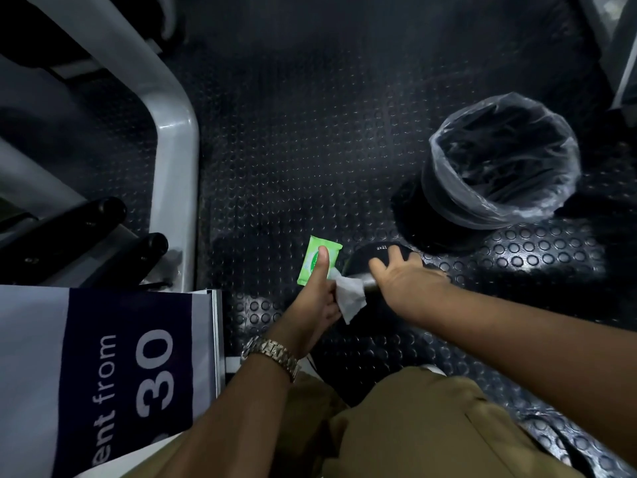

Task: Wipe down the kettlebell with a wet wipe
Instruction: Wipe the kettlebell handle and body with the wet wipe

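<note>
Where we crouch, the studded black rubber floor (310,150) lies open ahead of us, hemmed on the left by a curved grey steel machine frame (174,132) and a printed banner (113,374), and on the right by a round black waste bin (444,198) lined with a crinkled clear plastic bag (510,160). Between these, just in front of our knees, the black kettlebell (365,255) sits on the floor, smooth and rounded, with small pale lettering near its top. Our right hand (406,274) spreads its fingers over the kettlebell, palm resting on it, not closed around anything. Our left hand (320,298), a metal watch (272,357) at its wrist, pinches a crumpled white wet wipe (351,294) against the kettlebell's near side, thumb raised. A flat green wipe packet (313,257) lies on the floor just beside the kettlebell, partly behind that thumb.
</note>
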